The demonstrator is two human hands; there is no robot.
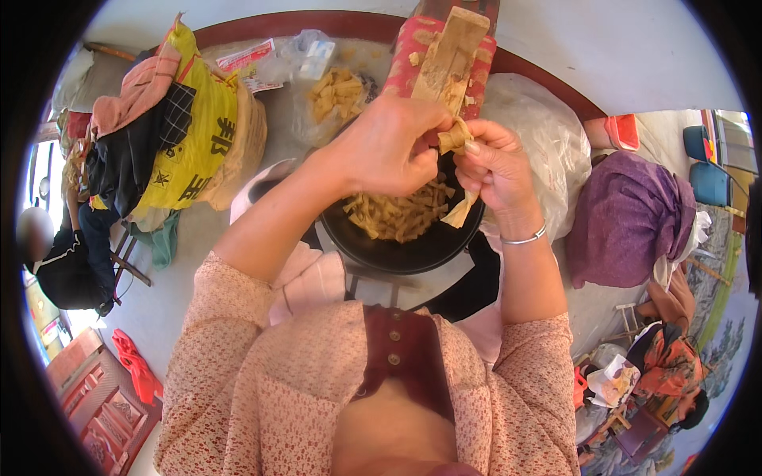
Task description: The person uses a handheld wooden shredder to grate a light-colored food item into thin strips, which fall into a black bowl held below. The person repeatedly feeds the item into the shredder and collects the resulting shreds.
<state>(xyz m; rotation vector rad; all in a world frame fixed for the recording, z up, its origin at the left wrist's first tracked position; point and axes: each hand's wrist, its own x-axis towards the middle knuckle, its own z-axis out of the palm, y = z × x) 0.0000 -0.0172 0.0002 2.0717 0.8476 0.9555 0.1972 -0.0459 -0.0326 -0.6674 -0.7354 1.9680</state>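
In front of my chest, my left hand (402, 149) and my right hand (497, 163) pinch a flat yellowish strip (455, 137) between the fingertips. It is folded over, perhaps knotted, at the top, and one flat tail hangs below my right hand. The strip's material is unclear. Right under my hands is a black round basin (387, 262) holding many small yellowish folded pieces (399, 214). Beyond my fingers a worn wooden board (458, 47) slopes on a red patterned cushion (405, 53), with pale scraps on both.
Left stand a clear bag of yellowish strips (339, 92) and a stuffed yellow sack (208, 119) with clothes on it. A clear plastic bag (542, 137) and a purple cloth-covered bundle (631, 220) are right. Other people sit at far left (65, 262) and lower right (673, 363).
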